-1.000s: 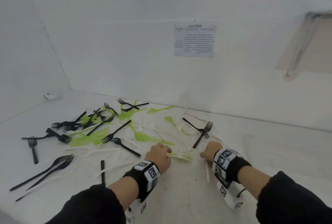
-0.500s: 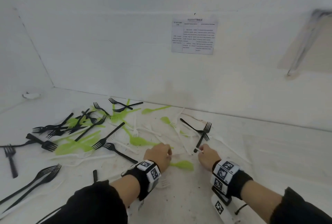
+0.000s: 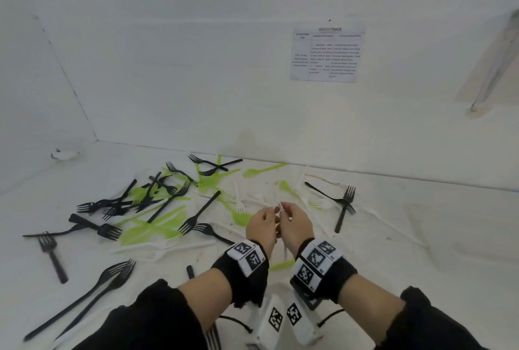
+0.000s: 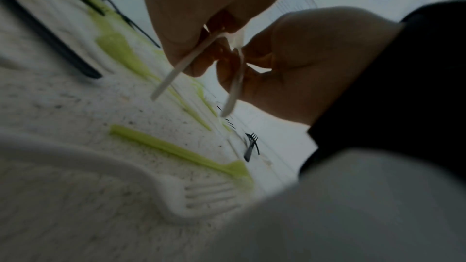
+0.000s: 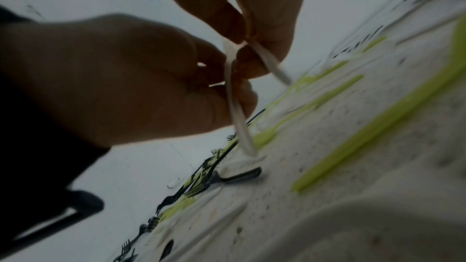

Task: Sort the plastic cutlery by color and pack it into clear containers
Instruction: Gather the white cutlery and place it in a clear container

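Head view first: both hands are raised together over the middle of the white worktop (image 3: 421, 237). The left hand (image 3: 262, 227) and right hand (image 3: 295, 226) sit almost touching, fingers curled in around thin white cutlery (image 3: 281, 209). My guess is they're gathering whites into one bundle, handles lined up, so it packs neatly. No clear container shows anywhere, so packing hasn't begun as far as I can see. The rest is spread loose: black forks (image 3: 196, 217) mostly on the left, green pieces (image 3: 151, 230) tangled under them, a few white forks (image 3: 157, 251) lying flat. Counting roughly, upwards of fifteen black and maybe ten green; whites blend into the surface too much to count.

Left wrist view: two white handles poke down from the hands. The left hand's (image 4: 201, 7) grip pinches one white handle (image 4: 174, 75), and the right hand (image 4: 315, 63) pinches a second white handle (image 4: 233, 91). A green fork (image 4: 181, 152) and a white fork (image 4: 191, 194) lie right below.

Right wrist view: same two white pieces, crossing at the top where the fingertips meet. It's blurry, so I can't tell whether they're forks or spoons.
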